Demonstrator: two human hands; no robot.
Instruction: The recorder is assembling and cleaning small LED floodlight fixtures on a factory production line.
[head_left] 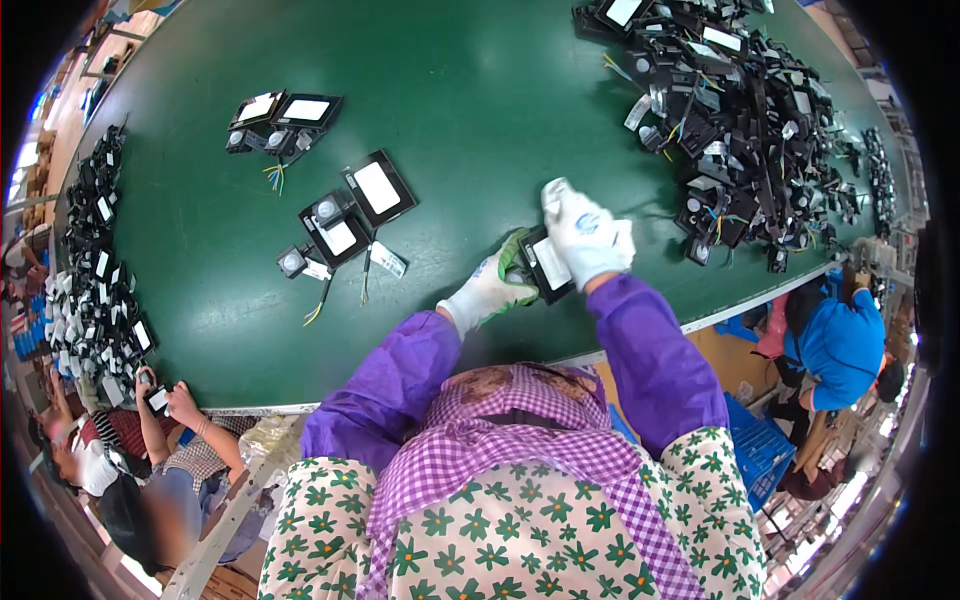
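Observation:
My left hand (495, 287), in a white glove with a green palm, is closed around the left side of a small black floodlight (550, 268) with a white front panel. Just above the lamp's right side is my right hand (588, 232), also gloved. Its fingers are curled and slightly blurred, so what they hold, if anything, cannot be made out. Left of my hands lie a floodlight with a round sensor (336, 236) and, touching it, another floodlight (380, 188). A white tag (388, 260) and loose wire ends lie beside them.
Farther back on the green table (460, 90) sits a pair of floodlights (303, 110). A large heap of black floodlights (740, 130) covers the right side; another heap (100, 290) lines the left edge. People work at lower left and right, near a blue crate (755, 450).

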